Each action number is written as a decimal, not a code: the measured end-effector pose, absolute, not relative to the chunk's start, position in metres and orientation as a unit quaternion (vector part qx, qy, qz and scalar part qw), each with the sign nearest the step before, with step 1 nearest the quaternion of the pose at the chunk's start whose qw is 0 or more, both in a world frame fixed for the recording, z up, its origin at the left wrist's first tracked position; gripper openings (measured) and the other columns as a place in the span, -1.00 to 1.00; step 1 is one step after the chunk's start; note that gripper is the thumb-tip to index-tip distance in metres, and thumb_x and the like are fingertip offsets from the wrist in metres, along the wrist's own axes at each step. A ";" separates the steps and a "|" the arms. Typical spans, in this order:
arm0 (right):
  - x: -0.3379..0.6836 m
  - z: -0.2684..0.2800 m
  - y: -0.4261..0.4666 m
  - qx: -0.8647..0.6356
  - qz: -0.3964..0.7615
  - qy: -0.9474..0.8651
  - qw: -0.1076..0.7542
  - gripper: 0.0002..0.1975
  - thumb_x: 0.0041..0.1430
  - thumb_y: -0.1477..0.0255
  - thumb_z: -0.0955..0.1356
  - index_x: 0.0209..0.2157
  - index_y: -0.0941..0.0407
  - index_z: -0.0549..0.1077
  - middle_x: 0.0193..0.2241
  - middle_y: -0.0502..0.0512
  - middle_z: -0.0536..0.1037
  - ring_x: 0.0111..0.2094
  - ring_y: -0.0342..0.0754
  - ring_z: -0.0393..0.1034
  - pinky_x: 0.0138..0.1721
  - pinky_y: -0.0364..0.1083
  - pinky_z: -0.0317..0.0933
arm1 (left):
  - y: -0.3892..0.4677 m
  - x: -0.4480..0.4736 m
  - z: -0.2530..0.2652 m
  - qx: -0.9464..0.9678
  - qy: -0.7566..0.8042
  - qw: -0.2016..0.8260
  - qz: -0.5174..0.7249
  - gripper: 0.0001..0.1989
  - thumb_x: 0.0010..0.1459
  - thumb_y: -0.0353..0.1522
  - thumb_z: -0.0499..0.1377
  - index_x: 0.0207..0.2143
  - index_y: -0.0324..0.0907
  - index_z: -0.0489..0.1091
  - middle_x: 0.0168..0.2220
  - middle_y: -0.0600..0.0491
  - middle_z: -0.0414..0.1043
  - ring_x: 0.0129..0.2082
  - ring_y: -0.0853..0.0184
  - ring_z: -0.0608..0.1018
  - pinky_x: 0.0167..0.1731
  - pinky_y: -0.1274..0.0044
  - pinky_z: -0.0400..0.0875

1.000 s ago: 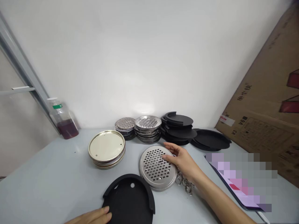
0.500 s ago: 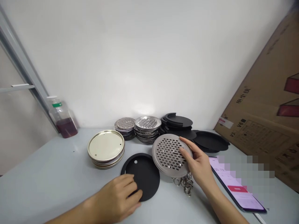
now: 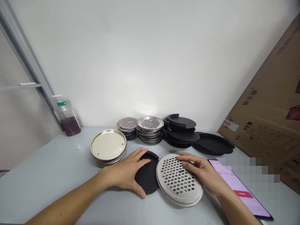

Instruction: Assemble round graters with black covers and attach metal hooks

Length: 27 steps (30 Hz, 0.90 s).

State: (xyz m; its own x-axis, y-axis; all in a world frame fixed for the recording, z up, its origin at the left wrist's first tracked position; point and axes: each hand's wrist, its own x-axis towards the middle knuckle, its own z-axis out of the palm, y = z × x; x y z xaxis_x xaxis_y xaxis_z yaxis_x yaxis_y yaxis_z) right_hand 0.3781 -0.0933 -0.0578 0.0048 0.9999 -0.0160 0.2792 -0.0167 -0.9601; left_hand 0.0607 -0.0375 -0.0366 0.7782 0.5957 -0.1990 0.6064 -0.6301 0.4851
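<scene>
My left hand [image 3: 127, 172] lies flat on a round black disc [image 3: 148, 178] in the middle of the grey table [image 3: 47, 175], fingers spread over its left edge. Right beside it, a perforated silver metal disc [image 3: 179, 179] rests with its left rim overlapping the black disc. My right hand [image 3: 202, 176] rests on that metal disc's right side, fingers spread across the holes.
A stack of pale gold lids [image 3: 108, 148] sits left of my hands. Behind stand two stacks of perforated metal discs [image 3: 150, 129] and piles of black discs [image 3: 182, 131]. A phone [image 3: 239, 189] lies at right, a cardboard box [image 3: 269, 122] beyond, a bottle [image 3: 67, 117] far left.
My right hand lowered the perforated metal disc from a raised tilt down onto the table against the black disc. My left hand slid forward over the black disc.
</scene>
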 end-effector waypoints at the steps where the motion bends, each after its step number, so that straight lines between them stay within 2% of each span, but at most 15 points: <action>1: 0.379 -0.058 -0.093 -0.573 0.429 -0.559 0.419 -0.62 0.04 0.11 0.47 -0.18 0.06 0.64 0.15 0.19 0.44 0.15 0.29 0.32 0.22 0.21 0.13 | -0.042 0.061 -0.041 0.896 0.352 0.271 -0.002 0.14 -0.18 0.06 0.39 0.38 -0.02 -0.02 0.45 -0.01 -0.48 0.41 -0.08 -0.31 0.32 0.08 -0.11; 4: 0.378 -0.059 -0.092 -0.581 0.442 -0.547 0.410 -0.57 0.05 0.10 0.46 -0.12 0.07 0.62 0.15 0.22 0.44 0.08 0.29 0.39 0.13 0.21 0.26 | -0.055 0.058 -0.048 0.875 0.392 0.283 0.007 0.22 -0.19 0.07 0.39 0.41 -0.06 -0.14 0.44 -0.03 -0.54 0.40 -0.08 -0.34 0.33 0.08 -0.13; 6: 0.376 -0.058 -0.093 -0.579 0.432 -0.568 0.394 -0.54 0.08 0.11 0.45 -0.05 0.07 0.58 0.17 0.22 0.42 0.10 0.27 0.38 0.15 0.19 0.26 | -0.060 0.052 -0.045 0.872 0.387 0.300 0.002 0.28 -0.24 0.04 0.42 0.41 -0.06 -0.18 0.44 -0.04 -0.53 0.41 -0.09 -0.31 0.33 0.09 -0.12; 8: 0.375 -0.057 -0.095 -0.573 0.402 -0.614 0.366 -0.47 0.05 0.13 0.48 0.03 0.06 0.52 0.21 0.22 0.36 0.19 0.26 0.28 0.24 0.18 0.14 | -0.061 0.045 -0.039 0.877 0.366 0.312 0.005 0.26 -0.28 0.00 0.45 0.40 0.00 -0.13 0.45 -0.02 -0.45 0.41 -0.09 -0.21 0.33 0.11 -0.09; 12: 0.374 -0.058 -0.099 -0.548 0.369 -0.689 0.298 -0.09 -0.16 0.11 0.57 0.23 0.08 0.32 0.34 0.26 0.09 0.34 0.30 -0.02 0.34 0.17 -0.10 | -0.057 0.034 -0.028 0.878 0.362 0.311 0.035 0.08 -0.24 -0.05 0.46 0.33 0.14 0.08 0.44 0.02 -0.21 0.39 -0.10 -0.03 0.30 0.12 0.02; 14: 0.374 -0.059 -0.100 -0.538 0.367 -0.707 0.274 0.05 -0.23 0.09 0.59 0.29 0.08 0.23 0.38 0.27 -0.03 0.37 0.31 -0.12 0.35 0.18 -0.15 | -0.055 0.033 -0.028 0.874 0.375 0.305 0.049 0.10 -0.25 -0.05 0.47 0.34 0.14 0.06 0.44 0.01 -0.22 0.39 -0.11 -0.05 0.30 0.10 0.02; 17: 0.375 -0.060 -0.101 -0.530 0.360 -0.728 0.245 0.17 -0.31 0.07 0.60 0.32 0.09 0.15 0.40 0.28 -0.12 0.39 0.32 -0.21 0.37 0.19 -0.27 | -0.051 0.039 -0.035 0.875 0.371 0.305 0.063 0.20 -0.27 -0.03 0.47 0.38 0.08 -0.05 0.45 -0.01 -0.35 0.41 -0.10 -0.16 0.31 0.09 -0.06; 19: 0.376 -0.060 -0.103 -0.519 0.358 -0.743 0.226 0.24 -0.35 0.06 0.61 0.34 0.09 0.10 0.41 0.28 -0.16 0.39 0.32 -0.26 0.37 0.20 -0.31 | -0.048 0.043 -0.040 0.879 0.354 0.313 0.065 0.25 -0.26 -0.02 0.46 0.40 0.03 -0.13 0.45 -0.03 -0.39 0.41 -0.07 -0.20 0.33 0.10 -0.11; 22: 0.377 -0.061 -0.105 -0.514 0.349 -0.758 0.197 0.30 -0.37 0.05 0.61 0.37 0.07 0.02 0.41 0.27 -0.22 0.40 0.36 -0.32 0.36 0.23 -0.33 | -0.044 0.047 -0.047 0.885 0.327 0.324 0.064 0.27 -0.24 -0.02 0.45 0.41 0.00 -0.19 0.45 -0.05 -0.35 0.42 -0.04 -0.20 0.34 0.10 -0.16; 27: 0.373 -0.061 -0.106 -0.532 0.328 -0.762 0.172 0.29 -0.32 0.03 0.59 0.38 0.08 -0.02 0.41 0.27 -0.21 0.40 0.33 -0.32 0.37 0.20 -0.31 | -0.044 0.047 -0.053 0.889 0.318 0.317 0.091 0.24 -0.26 -0.03 0.46 0.39 0.10 -0.15 0.42 -0.03 -0.20 0.39 -0.08 -0.09 0.32 0.08 -0.06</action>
State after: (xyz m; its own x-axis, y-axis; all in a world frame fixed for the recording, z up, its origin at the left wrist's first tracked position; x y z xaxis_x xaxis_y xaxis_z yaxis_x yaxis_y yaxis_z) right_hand 0.3728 -0.1057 -0.0613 -0.3752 0.9228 -0.0872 0.6974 0.2191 -0.6824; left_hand 0.0465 -0.0443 -0.0534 0.7818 0.6222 -0.0401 0.5076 -0.5978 0.6205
